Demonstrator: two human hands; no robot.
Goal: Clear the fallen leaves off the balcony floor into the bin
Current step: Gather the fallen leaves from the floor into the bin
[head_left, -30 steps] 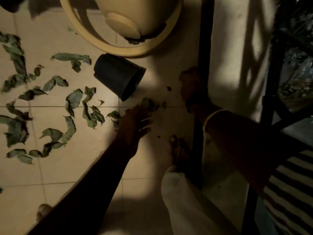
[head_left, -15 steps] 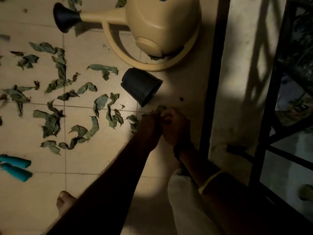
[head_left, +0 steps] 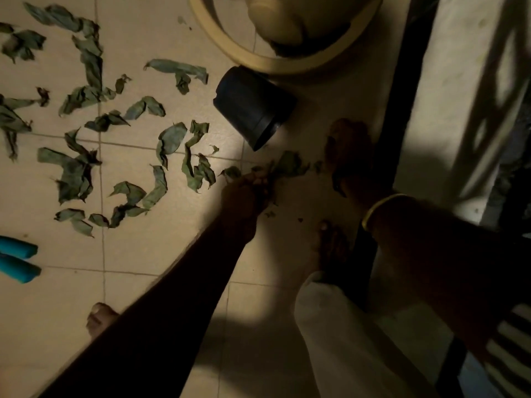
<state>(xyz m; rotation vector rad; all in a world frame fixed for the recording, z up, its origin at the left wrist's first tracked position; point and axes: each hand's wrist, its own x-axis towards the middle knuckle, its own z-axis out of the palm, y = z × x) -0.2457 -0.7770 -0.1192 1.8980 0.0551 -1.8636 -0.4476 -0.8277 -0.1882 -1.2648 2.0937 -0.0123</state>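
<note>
Mostly unfinished: my left hand (head_left: 253,185) pinches crumpled green leaves (head_left: 287,166) on the pale tiled floor (head_left: 172,254) beside the tipped black plastic bin (head_left: 253,107); my right hand (head_left: 349,156) rests open nearby; many scattered dry green leaves (head_left: 115,156) remain
</note>
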